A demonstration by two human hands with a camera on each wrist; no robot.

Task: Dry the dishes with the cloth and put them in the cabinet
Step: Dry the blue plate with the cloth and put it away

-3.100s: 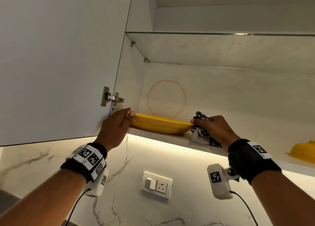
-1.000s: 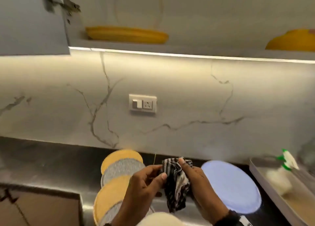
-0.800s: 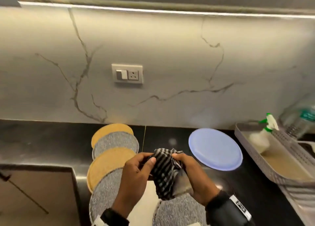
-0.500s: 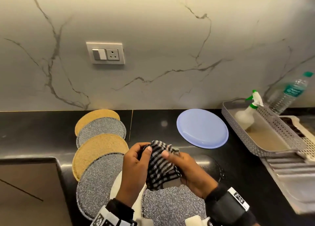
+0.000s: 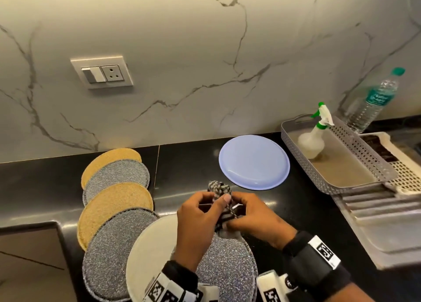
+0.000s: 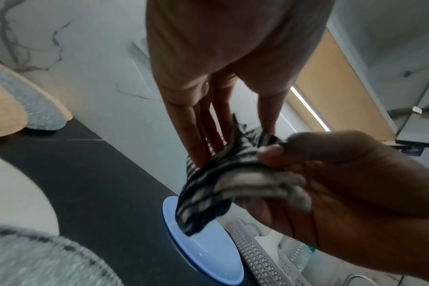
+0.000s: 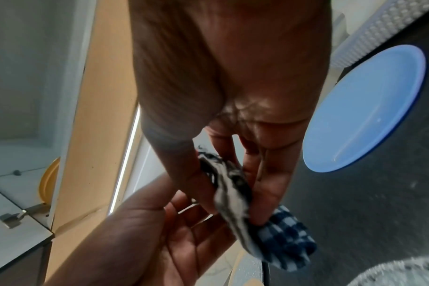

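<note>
A black-and-white checked cloth (image 5: 219,191) is bunched between both hands above the black counter (image 5: 186,160). My left hand (image 5: 215,202) pinches it with thumb against fingers. My right hand (image 5: 234,208) grips its other side; in the right wrist view the cloth (image 7: 285,243) hangs out below the right fingers (image 7: 269,183). A light blue plate (image 5: 254,162) lies on the counter just behind the hands. A white plate (image 5: 148,254) lies under my wrists, partly covered by a silver mat (image 5: 225,269). A yellow plate (image 7: 47,180) stands in the open cabinet.
Several round gold and silver mats (image 5: 116,201) overlap at the left. At the right a grey perforated tray (image 5: 355,151) holds a spray bottle (image 5: 315,135). A water bottle (image 5: 376,101) and a drying rack (image 5: 382,212) are beside it. A wall socket (image 5: 101,72) is on the marble backsplash.
The hands left the yellow plate on the cabinet shelf and came down to the counter. My view dropped with them. Both hands now bunch the cloth tighter.
</note>
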